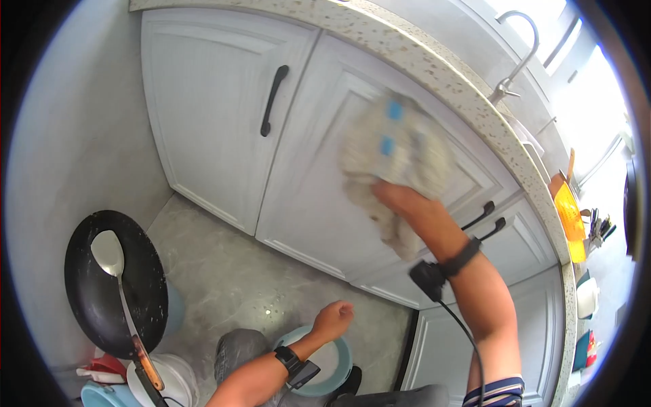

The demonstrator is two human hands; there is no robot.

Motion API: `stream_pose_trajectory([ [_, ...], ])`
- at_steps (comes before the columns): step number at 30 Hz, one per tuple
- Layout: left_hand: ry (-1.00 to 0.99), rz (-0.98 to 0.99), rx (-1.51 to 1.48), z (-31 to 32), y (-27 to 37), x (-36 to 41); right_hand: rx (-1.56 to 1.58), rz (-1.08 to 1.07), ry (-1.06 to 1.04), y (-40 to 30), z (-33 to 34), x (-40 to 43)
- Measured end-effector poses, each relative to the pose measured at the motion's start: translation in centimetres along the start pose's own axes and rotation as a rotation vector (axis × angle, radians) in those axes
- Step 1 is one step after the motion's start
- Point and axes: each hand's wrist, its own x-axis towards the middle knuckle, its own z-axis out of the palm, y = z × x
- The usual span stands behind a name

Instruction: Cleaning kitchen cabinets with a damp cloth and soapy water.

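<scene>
My right hand (402, 198) presses a bunched beige cloth (396, 147) with blue patches against the white panelled cabinet door (315, 193) under the counter. The cloth is blurred and hides most of my fingers. Lower down, my left hand (333, 321) is loosely curled, with nothing visible in it, above a light blue basin (347, 364) on the floor. Whitish contents show inside the basin. Both wrists wear black strapped devices.
A black wok (147, 274) holding a metal spatula (109, 254) stands at the left, above white and blue buckets (109, 396). A speckled countertop (407, 51) overhangs the cabinets, with a faucet (531, 46) and an orange basket (568, 213). Black handles (274, 102) protrude from doors.
</scene>
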Motion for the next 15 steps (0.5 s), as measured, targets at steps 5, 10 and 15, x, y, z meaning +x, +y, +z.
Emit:
stream_pose_trajectory([
  [5, -0.052, -0.047, -0.046, -0.7, 0.5, 0.3, -0.149, -0.157, 0.151, -5.0, 1.5, 7.5],
  [10, -0.103, -0.127, -0.048, -2.1, -0.1, -0.3, -0.417, -0.18, 0.346, 1.5, -1.2, -2.7],
  [15, -0.197, -0.092, -0.086, -1.9, 1.1, -0.5, -0.33, -0.009, 0.019, 5.6, -5.2, -10.5],
])
